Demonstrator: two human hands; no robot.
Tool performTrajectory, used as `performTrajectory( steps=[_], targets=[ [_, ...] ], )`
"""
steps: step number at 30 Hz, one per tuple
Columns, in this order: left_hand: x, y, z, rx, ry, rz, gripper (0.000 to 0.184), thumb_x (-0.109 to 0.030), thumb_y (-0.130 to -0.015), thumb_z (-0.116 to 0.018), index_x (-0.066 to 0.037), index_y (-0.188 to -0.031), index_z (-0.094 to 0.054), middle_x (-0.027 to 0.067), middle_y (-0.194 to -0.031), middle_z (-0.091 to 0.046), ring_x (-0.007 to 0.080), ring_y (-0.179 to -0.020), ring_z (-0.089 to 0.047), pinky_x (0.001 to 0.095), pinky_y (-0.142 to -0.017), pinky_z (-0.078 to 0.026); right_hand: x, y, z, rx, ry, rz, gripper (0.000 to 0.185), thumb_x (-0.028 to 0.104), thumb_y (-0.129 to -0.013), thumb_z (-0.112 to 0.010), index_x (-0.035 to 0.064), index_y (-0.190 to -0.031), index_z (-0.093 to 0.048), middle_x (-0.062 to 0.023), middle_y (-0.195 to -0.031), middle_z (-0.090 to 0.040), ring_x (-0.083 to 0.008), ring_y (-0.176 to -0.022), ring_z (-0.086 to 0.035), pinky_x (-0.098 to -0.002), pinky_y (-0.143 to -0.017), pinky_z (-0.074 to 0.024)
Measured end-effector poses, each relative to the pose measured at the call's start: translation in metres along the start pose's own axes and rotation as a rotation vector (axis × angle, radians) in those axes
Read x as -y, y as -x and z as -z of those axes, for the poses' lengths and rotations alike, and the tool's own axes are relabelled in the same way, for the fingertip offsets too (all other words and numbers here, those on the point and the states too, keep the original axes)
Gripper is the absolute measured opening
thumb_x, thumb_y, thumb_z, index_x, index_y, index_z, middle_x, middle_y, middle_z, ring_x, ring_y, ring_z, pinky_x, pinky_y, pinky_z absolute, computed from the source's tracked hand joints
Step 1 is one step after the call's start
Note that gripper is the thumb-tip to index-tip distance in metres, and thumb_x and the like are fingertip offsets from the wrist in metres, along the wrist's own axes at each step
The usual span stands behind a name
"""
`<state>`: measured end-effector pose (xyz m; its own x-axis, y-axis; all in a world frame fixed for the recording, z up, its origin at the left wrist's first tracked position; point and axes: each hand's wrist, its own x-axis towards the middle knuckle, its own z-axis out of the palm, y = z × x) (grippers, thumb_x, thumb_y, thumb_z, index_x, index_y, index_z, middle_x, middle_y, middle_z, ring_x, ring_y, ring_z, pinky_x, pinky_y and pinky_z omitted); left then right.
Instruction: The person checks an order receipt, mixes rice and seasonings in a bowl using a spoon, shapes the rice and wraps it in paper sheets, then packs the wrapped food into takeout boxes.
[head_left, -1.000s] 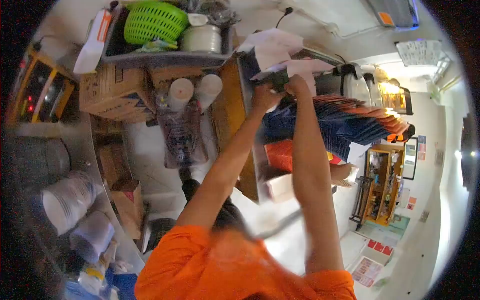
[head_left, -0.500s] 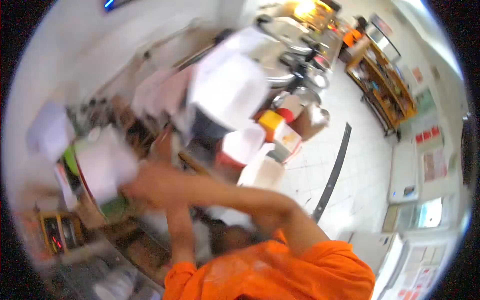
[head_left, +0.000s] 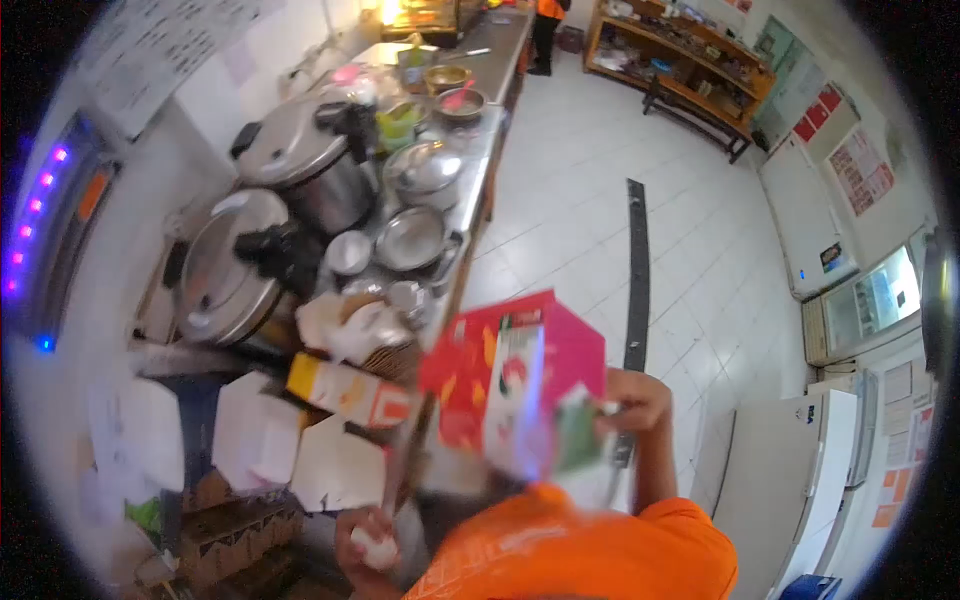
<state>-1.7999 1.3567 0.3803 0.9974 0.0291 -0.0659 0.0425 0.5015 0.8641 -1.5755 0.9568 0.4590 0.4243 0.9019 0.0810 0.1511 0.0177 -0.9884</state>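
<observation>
Off to the right, my right hand [head_left: 638, 402] is closed on the edge of a large red-and-pink printed package [head_left: 470, 375] with a white and green part, blurred by motion. Lower down, my left hand [head_left: 366, 545] has its fingers curled around a small white object [head_left: 374, 550] whose kind I cannot make out. Just above that hand stands a white open paper food box [head_left: 340, 468], with another white paper box [head_left: 255, 430] to its left. A yellow-and-white printed carton [head_left: 345, 390] lies behind them.
Large pressure cookers [head_left: 225, 280] and metal bowls [head_left: 412, 238] crowd the steel counter [head_left: 487, 130]. A dark strip [head_left: 637, 270] crosses the tiled floor. On the right stands a white fridge [head_left: 790, 480]. Another person [head_left: 546, 30] in orange stands far back near a wooden shelf [head_left: 680, 50].
My view has swung rightward. My arms, crossed over the left side before, are now apart. The red-and-pink package is now in my right hand, and a small white object shows in my left.
</observation>
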Motion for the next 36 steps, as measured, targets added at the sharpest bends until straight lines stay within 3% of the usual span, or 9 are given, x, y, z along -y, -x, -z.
performTrajectory(
  steps=[2, 4, 6, 9, 14, 20, 23, 27, 36],
  targets=[
    [0.025, -0.074, -0.036, 0.211, -0.040, 0.101, 0.045, -0.044, -0.076, -0.072, 0.000, -0.077, -0.062, 0.0108, -0.075, -0.058, 0.0196, -0.064, -0.057, 0.0314, -0.057, -0.047, -0.004, 0.010, 0.037, -0.357, 0.180, 0.013, 0.018, 0.017, -0.088, -0.062, -0.0012, -0.088, -0.062, -0.0107, -0.065, -0.055, -0.0152, -0.060, -0.049, -0.0312, -0.056, -0.0384],
    [0.065, -0.134, -0.061, 0.325, -0.169, 0.090, 0.045, -0.046, -0.079, -0.069, -0.002, -0.078, -0.061, 0.0089, -0.071, -0.056, 0.0183, -0.057, -0.055, 0.0299, -0.048, -0.045, -0.038, 0.003, 0.080, -0.465, -0.174, -0.134, 0.018, 0.015, -0.091, -0.060, -0.0032, -0.094, -0.059, -0.0005, -0.072, -0.057, -0.0076, -0.069, -0.046, -0.0266, -0.064, -0.0410],
    [0.103, -0.175, -0.074, 0.077, -0.294, 0.194, 0.027, -0.026, -0.075, -0.073, -0.001, -0.081, -0.066, 0.0079, -0.078, -0.062, 0.0181, -0.073, -0.059, 0.0304, -0.069, -0.048, -0.073, -0.011, 0.125, -0.538, -0.176, -0.125, 0.018, 0.014, -0.091, -0.060, -0.0036, -0.096, -0.060, -0.0001, -0.074, -0.058, -0.0075, -0.070, -0.048, -0.0269, -0.064, -0.0422],
    [0.143, -0.254, -0.115, 0.005, -0.525, 0.391, 0.020, -0.024, -0.082, -0.072, -0.006, -0.080, -0.062, 0.0040, -0.075, -0.057, 0.0125, -0.069, -0.056, 0.0273, -0.064, -0.047, -0.171, -0.013, 0.195, -0.597, -0.129, -0.229, 0.021, 0.014, -0.090, -0.061, -0.0045, -0.101, -0.062, -0.0008, -0.079, -0.061, -0.0074, -0.074, -0.052, -0.0271, -0.064, -0.0447],
    [0.242, -0.422, -0.149, 0.254, -0.789, 0.101, 0.018, -0.019, -0.079, -0.074, -0.006, -0.087, -0.065, 0.0053, -0.095, -0.063, 0.0156, -0.090, -0.059, 0.0320, -0.081, -0.047, -0.246, 0.008, 0.283, -0.644, -0.237, -0.437, 0.028, 0.016, -0.088, -0.064, -0.0057, -0.106, -0.063, -0.0036, -0.083, -0.065, -0.0083, -0.079, -0.058, -0.0259, -0.067, -0.0474],
    [0.246, -0.680, -0.346, 0.563, -1.009, -0.249, 0.074, -0.032, -0.069, -0.080, -0.011, -0.132, -0.048, 0.0168, -0.134, -0.047, 0.0347, -0.113, -0.056, 0.0445, -0.095, -0.045, -0.193, 0.034, 0.464, -0.938, -0.361, -0.676, 0.028, 0.018, -0.085, -0.069, -0.0052, -0.100, -0.065, -0.0050, -0.076, -0.067, -0.0088, -0.065, -0.059, -0.0244, -0.060, -0.0464],
    [0.250, -0.778, -0.423, 0.810, -1.179, 0.011, 0.093, -0.042, -0.065, -0.079, -0.016, -0.143, -0.034, 0.0172, -0.141, -0.039, 0.0384, -0.111, -0.056, 0.0464, -0.090, -0.048, -0.206, 0.039, 0.561, -1.005, 0.005, -0.735, 0.023, 0.016, -0.083, -0.070, -0.0039, -0.094, -0.066, -0.0053, -0.073, -0.067, -0.0085, -0.062, -0.059, -0.0246, -0.058, -0.0455],
    [0.299, -0.905, -0.482, 0.799, -1.299, 0.051, 0.107, -0.048, -0.061, -0.080, -0.018, -0.147, -0.023, 0.0170, -0.142, -0.035, 0.0403, -0.108, -0.057, 0.0468, -0.085, -0.050, -0.251, 0.022, 0.701, -1.101, 0.094, -0.672, 0.017, 0.015, -0.077, -0.073, 0.0010, -0.083, -0.066, -0.0074, -0.061, -0.063, -0.0104, -0.054, -0.056, -0.0294, -0.054, -0.0434],
    [0.331, -1.186, -0.531, 0.104, -1.244, -0.055, 0.108, -0.032, -0.056, -0.084, -0.012, -0.145, -0.025, 0.0156, -0.135, -0.045, 0.0347, -0.112, -0.055, 0.0429, -0.085, -0.050, -0.317, -0.103, 1.038, -0.652, 0.377, -0.512, 0.025, 0.029, -0.077, -0.071, 0.0042, -0.083, -0.068, -0.0120, -0.065, -0.065, -0.0251, -0.061, -0.065, -0.0359, -0.056, -0.0469]
  ],
)
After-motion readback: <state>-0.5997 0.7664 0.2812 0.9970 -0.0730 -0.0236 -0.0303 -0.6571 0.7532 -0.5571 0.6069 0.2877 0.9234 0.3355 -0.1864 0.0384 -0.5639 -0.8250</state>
